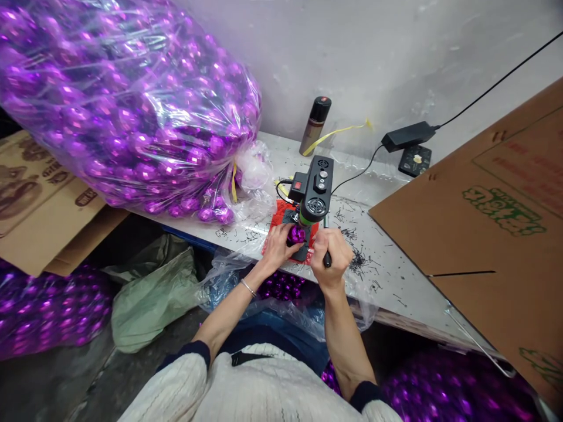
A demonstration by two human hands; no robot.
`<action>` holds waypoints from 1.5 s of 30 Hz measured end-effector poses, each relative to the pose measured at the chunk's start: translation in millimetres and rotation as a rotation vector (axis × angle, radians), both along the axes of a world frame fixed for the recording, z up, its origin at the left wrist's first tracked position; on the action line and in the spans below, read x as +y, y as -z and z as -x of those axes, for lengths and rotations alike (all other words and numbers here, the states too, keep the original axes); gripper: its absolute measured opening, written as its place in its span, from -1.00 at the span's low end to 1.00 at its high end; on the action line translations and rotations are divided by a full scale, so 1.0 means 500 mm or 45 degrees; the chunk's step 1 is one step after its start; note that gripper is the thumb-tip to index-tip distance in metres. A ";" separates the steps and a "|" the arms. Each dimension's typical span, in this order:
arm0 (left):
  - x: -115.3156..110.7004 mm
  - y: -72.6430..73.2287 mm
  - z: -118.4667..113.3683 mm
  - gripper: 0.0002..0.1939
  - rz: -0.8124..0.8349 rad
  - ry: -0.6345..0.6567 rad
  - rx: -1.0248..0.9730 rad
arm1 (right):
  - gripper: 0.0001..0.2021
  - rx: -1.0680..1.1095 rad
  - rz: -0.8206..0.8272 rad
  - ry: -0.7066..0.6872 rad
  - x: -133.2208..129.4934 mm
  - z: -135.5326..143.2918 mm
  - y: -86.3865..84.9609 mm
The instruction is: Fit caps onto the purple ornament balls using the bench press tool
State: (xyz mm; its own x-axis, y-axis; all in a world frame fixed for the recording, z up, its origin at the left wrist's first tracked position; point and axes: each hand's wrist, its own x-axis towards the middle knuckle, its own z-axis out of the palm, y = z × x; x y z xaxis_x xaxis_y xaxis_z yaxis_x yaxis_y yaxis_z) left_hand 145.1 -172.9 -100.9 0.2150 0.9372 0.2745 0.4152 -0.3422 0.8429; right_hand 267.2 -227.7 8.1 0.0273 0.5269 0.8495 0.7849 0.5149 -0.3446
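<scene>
A small black bench drill press with a red switch stands on a red mat at the front of the white table. Beneath its chuck sits a shiny purple ball. My left hand holds that ball on the press base, thumb and fingers around its side. To the right, my right hand is wrapped round the press's feed lever, whose black end pokes out of the fist. Below the table edge, more purple balls lie in an open clear plastic bag.
A huge clear bag of purple balls fills the table's left. Behind the press stand a black spray can and a power adapter with its cable. Black shavings litter the white table. Cardboard boxes flank the right side.
</scene>
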 end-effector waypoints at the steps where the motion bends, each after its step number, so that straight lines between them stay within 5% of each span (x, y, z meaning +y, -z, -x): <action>1: 0.001 0.002 -0.005 -0.46 0.009 -0.007 -0.034 | -0.79 0.002 0.009 -0.003 -0.001 0.000 0.001; 7: 0.002 0.014 -0.009 -0.41 0.060 0.039 -0.244 | -0.81 0.017 0.010 -0.024 -0.007 -0.001 0.024; 23: -0.002 0.022 -0.004 -0.42 0.048 0.051 -0.209 | -0.83 0.146 -0.167 -0.060 0.010 0.010 0.109; 45: -0.001 0.027 -0.006 -0.44 0.041 0.047 -0.255 | -0.76 0.179 -0.251 -0.094 0.021 0.011 0.155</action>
State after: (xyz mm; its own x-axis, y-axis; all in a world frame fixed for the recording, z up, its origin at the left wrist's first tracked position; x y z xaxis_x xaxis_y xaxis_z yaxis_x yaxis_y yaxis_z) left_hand 147.8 -173.3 -114.4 0.1938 0.9387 0.2851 0.2259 -0.3255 0.9181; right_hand 261.8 -217.2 -69.5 0.1199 0.3562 0.9267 0.6942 0.6373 -0.3348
